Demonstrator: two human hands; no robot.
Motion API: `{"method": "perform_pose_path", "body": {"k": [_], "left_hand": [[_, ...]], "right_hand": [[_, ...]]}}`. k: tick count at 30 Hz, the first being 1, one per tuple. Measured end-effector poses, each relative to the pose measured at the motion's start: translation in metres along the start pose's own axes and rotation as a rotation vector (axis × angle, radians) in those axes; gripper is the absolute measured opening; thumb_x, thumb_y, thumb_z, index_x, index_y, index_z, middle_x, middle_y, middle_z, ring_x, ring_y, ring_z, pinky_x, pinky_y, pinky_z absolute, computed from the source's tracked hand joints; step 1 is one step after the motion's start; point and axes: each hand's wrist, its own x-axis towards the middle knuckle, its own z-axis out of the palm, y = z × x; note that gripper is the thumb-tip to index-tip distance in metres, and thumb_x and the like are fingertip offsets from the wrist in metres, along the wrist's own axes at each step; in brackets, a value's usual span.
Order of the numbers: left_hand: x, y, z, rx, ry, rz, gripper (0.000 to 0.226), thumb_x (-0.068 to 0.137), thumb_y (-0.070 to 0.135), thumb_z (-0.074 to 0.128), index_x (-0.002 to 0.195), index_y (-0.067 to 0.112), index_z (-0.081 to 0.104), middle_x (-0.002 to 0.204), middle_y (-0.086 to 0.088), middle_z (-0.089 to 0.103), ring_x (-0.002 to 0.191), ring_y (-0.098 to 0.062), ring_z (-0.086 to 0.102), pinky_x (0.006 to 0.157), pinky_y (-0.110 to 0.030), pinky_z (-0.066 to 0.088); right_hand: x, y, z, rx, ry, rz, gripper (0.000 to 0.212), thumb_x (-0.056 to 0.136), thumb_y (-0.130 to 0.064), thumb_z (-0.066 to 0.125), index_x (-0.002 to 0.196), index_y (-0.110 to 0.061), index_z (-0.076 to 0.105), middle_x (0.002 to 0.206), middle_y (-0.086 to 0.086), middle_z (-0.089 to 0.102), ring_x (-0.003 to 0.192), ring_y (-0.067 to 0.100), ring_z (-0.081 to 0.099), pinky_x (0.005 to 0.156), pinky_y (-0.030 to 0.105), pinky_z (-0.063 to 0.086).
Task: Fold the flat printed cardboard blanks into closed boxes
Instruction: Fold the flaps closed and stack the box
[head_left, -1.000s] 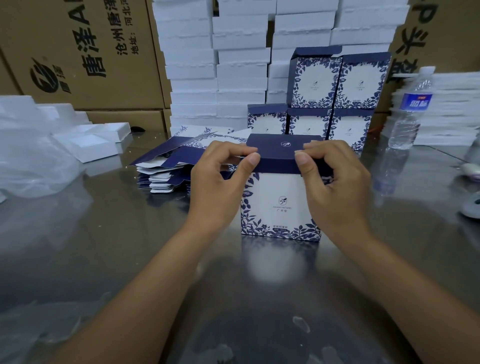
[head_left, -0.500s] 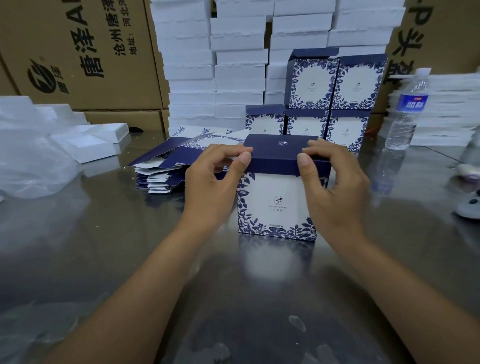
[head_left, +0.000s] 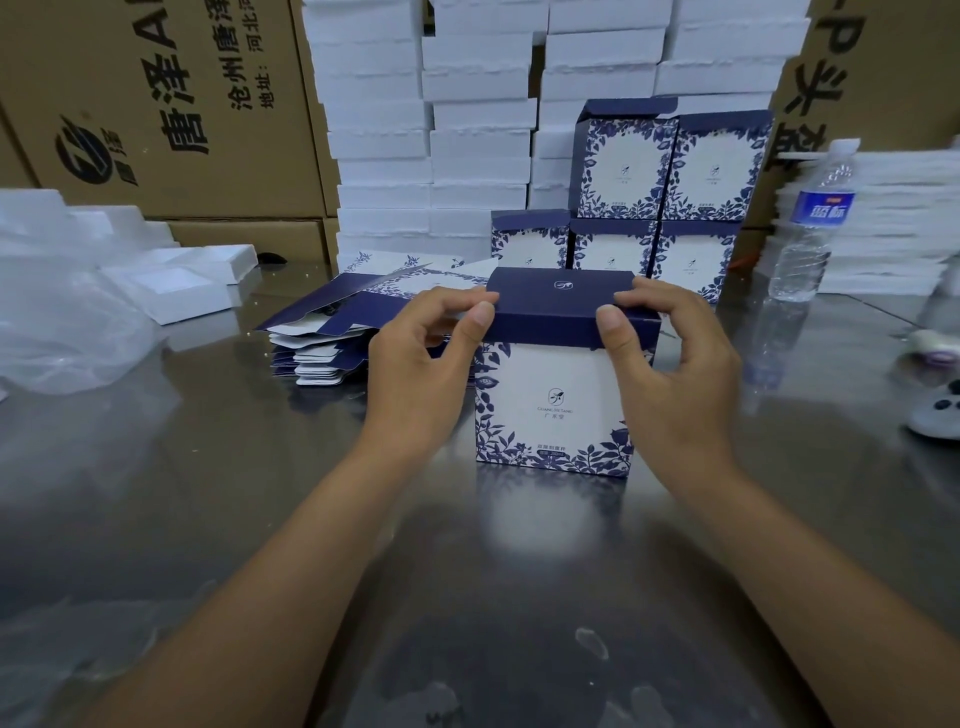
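while the box (head_left: 553, 410) stands upright on the tabletop (head_left: 208, 493) just right of the blanks (head_left: 322, 343), my left grip (head_left: 421, 374) and right grip (head_left: 675, 384) each pinch its dark lid (head_left: 558, 301) at the front edge.

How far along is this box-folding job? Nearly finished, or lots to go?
Done: five folded boxes stand stacked at the back. In hand: one box stands upright, with the left hand and right hand pinching its navy lid, whose front lip seems not yet tucked in. Left: a pile of flat blanks beside the left hand.
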Motion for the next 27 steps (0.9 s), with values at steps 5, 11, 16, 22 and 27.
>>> {"method": "perform_pose_path", "body": {"k": [5,11,16,22,27], "left_hand": [[0.0007,-0.0011,-0.0007,0.0,-0.008,0.007,0.014,0.093,0.018,0.058,0.095,0.03,0.064,0.096,0.014,0.066,0.082,0.004,0.059,0.08,-0.012,0.044],[0.0009,-0.0025,-0.0007,-0.003,-0.005,0.011,0.014,0.094,0.017,0.057,0.096,0.029,0.064,0.097,0.017,0.066,0.081,0.007,0.059,0.079,-0.01,0.043],[0.0011,-0.0042,-0.0005,0.007,-0.003,0.018,0.016,0.094,0.017,0.057,0.093,0.032,0.064,0.097,0.02,0.065,0.082,0.009,0.059,0.076,-0.006,0.04],[0.0017,-0.0052,-0.0008,0.014,0.004,0.021,0.018,0.094,0.019,0.058,0.09,0.036,0.063,0.097,0.02,0.066,0.086,0.006,0.061,0.076,-0.006,0.04],[0.0013,-0.0042,-0.0014,0.007,0.015,0.013,0.016,0.092,0.02,0.06,0.091,0.035,0.064,0.094,0.019,0.066,0.08,0.005,0.061,0.073,-0.006,0.04]], "right_hand": [[0.0013,0.0012,0.0008,0.03,0.002,0.023,0.01,0.086,-0.031,0.063,0.086,-0.038,0.056,0.102,-0.016,0.058,0.098,-0.015,0.05,0.09,0.009,0.036],[0.0031,0.0044,0.0003,0.047,-0.02,0.031,0.015,0.093,-0.023,0.056,0.091,-0.013,0.067,0.097,-0.026,0.055,0.103,-0.005,0.052,0.09,0.013,0.039],[0.0039,0.0054,-0.0004,0.068,-0.037,0.06,0.01,0.093,-0.026,0.055,0.091,-0.024,0.064,0.103,-0.021,0.058,0.104,-0.004,0.053,0.094,0.02,0.041],[0.0045,0.0061,-0.0014,0.062,-0.047,0.061,0.025,0.097,-0.028,0.038,0.098,-0.027,0.063,0.107,-0.022,0.057,0.105,-0.004,0.053,0.094,0.028,0.045],[0.004,0.0051,-0.0006,0.007,-0.036,0.02,0.024,0.097,-0.027,0.04,0.103,-0.022,0.063,0.105,-0.019,0.057,0.101,-0.005,0.053,0.092,0.029,0.046]]}}
